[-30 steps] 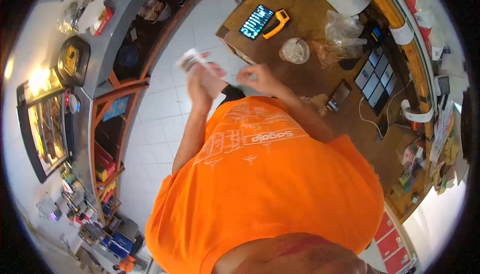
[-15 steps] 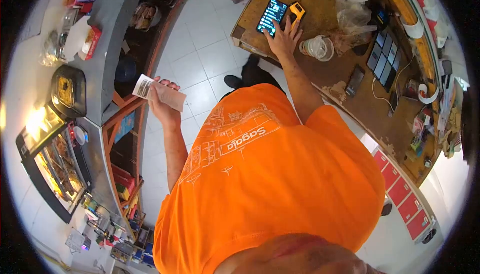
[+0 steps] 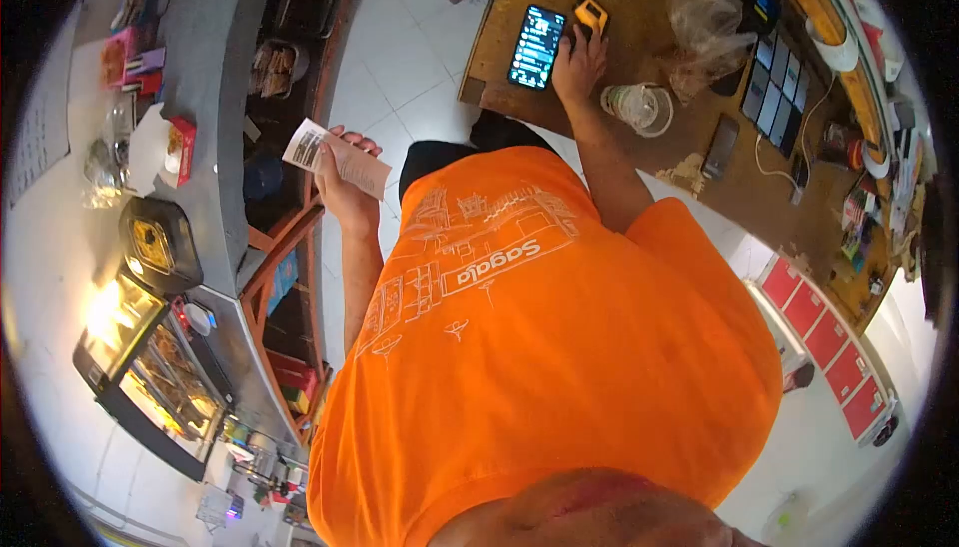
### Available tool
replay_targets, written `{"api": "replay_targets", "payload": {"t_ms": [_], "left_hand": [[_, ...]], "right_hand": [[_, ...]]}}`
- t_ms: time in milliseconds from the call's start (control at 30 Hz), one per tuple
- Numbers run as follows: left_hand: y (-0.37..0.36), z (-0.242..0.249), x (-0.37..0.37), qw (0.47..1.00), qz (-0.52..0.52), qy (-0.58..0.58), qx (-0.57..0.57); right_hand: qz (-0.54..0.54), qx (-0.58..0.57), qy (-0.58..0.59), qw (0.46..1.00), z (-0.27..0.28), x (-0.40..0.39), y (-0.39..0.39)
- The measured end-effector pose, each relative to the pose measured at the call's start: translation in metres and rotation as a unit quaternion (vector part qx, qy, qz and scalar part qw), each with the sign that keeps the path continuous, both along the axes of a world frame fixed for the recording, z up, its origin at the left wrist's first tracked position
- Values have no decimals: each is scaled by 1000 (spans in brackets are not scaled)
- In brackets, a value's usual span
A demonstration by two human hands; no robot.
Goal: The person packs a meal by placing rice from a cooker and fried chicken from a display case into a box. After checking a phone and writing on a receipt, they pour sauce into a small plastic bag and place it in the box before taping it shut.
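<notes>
My left hand [image 3: 347, 182] holds a printed paper slip [image 3: 308, 147], pinched between thumb and fingers above the tiled floor. Over on the brown wooden table, my right hand [image 3: 579, 65] is closed over the lower part of a yellow and black device [image 3: 591, 14]; its fingertips are partly hard to make out. A phone with a lit screen [image 3: 536, 45] lies just left of that hand, apart from it. To the right of the hand stands a clear plastic cup [image 3: 637, 107].
The wooden table [image 3: 639, 37] also bears clear plastic bags [image 3: 704, 22], a tablet [image 3: 776, 87] with a cable and a dark phone [image 3: 720, 145]. At the left is a metal counter [image 3: 215, 77] with a black food container [image 3: 160, 242] and a lit glass case [image 3: 165, 377].
My right hand has come off the phone's edge and drawn its spread fingers together at the yellow device. The paper slip remains in my left hand. The whole view has shifted slightly.
</notes>
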State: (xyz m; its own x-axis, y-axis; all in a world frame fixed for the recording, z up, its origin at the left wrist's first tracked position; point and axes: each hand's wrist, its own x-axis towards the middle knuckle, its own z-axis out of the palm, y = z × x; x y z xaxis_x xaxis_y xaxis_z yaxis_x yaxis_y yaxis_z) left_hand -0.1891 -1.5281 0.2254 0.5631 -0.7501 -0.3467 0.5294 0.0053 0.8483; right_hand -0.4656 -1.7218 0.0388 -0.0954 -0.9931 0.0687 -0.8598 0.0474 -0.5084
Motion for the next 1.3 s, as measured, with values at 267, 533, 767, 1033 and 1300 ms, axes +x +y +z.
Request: {"api": "replay_targets", "payload": {"t_ms": [267,533,767,1033,1300], "left_hand": [[-48,-7,6,992,-121,21,17],[-74,-8,23,989,-144,1,34],[-69,-12,19,988,-151,-8,35],[-55,-15,17,990,-133,-22,36],[-50,-14,14,993,-108,-43,33]], "right_hand": [[-41,-87,-180,979,22,-7,34],[119,-55,-84,988,10,-11,94],[147,-28,-23,989,13,-8,85],[199,-29,-33,979,9,-12,75],[215,5,-5,977,8,-19,74]]}}
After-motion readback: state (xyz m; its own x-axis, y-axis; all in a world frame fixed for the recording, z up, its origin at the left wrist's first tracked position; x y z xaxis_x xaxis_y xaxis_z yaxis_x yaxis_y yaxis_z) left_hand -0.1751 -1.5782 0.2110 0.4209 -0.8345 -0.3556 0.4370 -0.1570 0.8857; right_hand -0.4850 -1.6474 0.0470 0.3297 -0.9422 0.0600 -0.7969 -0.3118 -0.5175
